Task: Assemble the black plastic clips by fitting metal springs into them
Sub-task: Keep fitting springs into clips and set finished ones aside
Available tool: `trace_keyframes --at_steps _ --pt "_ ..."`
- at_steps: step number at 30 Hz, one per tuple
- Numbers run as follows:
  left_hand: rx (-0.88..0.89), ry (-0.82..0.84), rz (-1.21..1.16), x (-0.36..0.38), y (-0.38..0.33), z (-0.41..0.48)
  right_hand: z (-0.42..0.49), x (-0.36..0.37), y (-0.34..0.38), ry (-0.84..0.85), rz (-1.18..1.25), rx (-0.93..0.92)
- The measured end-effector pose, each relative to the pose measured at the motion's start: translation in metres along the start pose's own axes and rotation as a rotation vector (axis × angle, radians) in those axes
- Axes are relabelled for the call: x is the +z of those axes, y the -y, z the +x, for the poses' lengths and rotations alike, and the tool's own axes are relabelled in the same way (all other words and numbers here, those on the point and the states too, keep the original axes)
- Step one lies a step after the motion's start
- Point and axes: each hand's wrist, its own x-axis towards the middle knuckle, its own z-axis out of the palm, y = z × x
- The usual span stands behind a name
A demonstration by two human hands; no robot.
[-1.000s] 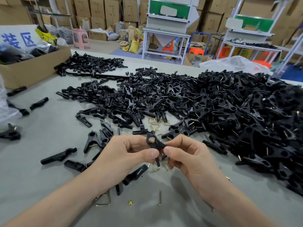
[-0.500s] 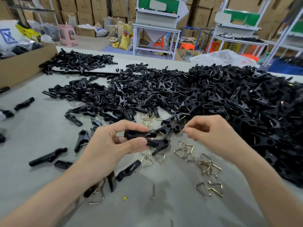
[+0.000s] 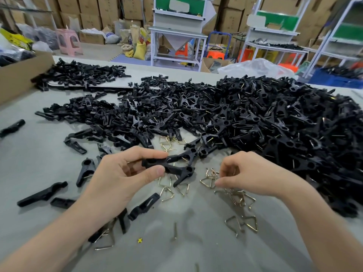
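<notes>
Black clip [image 3: 169,167] in left hand [image 3: 117,179] (right hand [image 3: 255,173] over springs [image 3: 208,182])

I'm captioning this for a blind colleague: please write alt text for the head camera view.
A person's left hand holds a black plastic clip above a grey table while the right hand pinches a metal spring from loose springs lying there. A large heap of black clips covers the table behind.
</notes>
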Motion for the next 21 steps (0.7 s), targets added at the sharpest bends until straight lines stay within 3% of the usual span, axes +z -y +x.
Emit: trace_keyframes --at_steps 10,15,18,21 --pt "0.037 0.023 -0.001 0.004 0.000 -0.001 0.003 0.015 0.016 -0.031 -0.028 0.089" --pt "0.070 0.023 0.036 0.006 0.002 -0.001 0.003 0.017 0.019 -0.037 -0.033 0.004" --pt "0.089 0.033 0.073 0.006 0.001 -0.002 0.003 0.019 0.023 -0.084 0.144 -0.085" --pt "0.080 0.043 0.083 0.006 0.001 -0.002 0.003 0.025 0.032 -0.108 0.488 -0.121"
